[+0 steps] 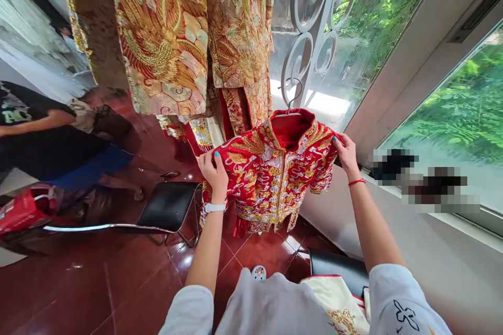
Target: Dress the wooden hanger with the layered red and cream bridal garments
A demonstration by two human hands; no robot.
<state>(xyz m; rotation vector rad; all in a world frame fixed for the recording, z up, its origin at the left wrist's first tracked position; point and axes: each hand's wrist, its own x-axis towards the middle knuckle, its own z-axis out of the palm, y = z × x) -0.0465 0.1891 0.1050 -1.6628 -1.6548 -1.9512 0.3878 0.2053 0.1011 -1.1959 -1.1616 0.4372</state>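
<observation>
A short red jacket [281, 178] with gold and silver embroidery and a stand collar hangs upright before me on a metal hanger [293, 95]. My left hand [214, 170], with a white band at its wrist, grips the jacket's left-side shoulder in the view. On the opposite shoulder, my right hand [346, 153] pinches the cloth, thumb on the front; a red cord circles that wrist. Between both hands the jacket is spread, its front closed down the middle. Fingers behind the cloth are hidden.
Long gold embroidered garments [165, 36] hang behind at upper left. A black chair [168, 207] stands left; another black seat [334, 267] with a cream garment [334, 293] is near my right side. A window with a white scroll grille [308, 21] is right. A blurred person [43, 131] is far left.
</observation>
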